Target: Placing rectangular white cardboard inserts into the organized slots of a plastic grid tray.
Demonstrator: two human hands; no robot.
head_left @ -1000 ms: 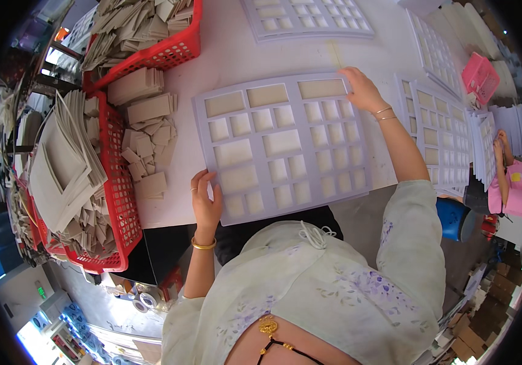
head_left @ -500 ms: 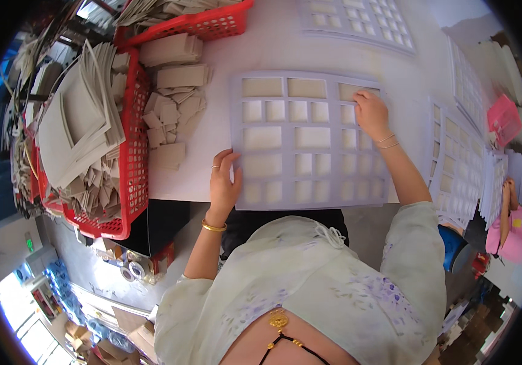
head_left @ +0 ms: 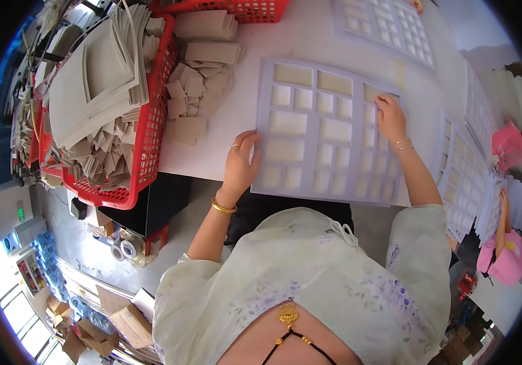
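In front of me lies a pale lilac-white panel (head_left: 311,126) with rows of rectangular window cut-outs, its near edge by my body. Cream or white backing shows through the windows. My left hand (head_left: 241,163) rests at the panel's left edge, fingers loosely bent and thumb apart. My right hand (head_left: 390,120) is over the upper right window, its fingers drawn together at the window's lower rim. Whatever may be between those fingertips is hidden.
At left stands a red perforated basket (head_left: 148,131) heaped with grey cardboard sheets and offcuts (head_left: 105,149). Loose cardboard pieces (head_left: 194,88) lie beside it. Another red basket (head_left: 261,9) is behind. More windowed panels (head_left: 388,27) lie at the back and right, where a person in pink (head_left: 503,258) works.
The whole view has shifted, so table and panel appear farther right. Both hands keep about the same places on the panel. Another person's fingers now show at the top right.
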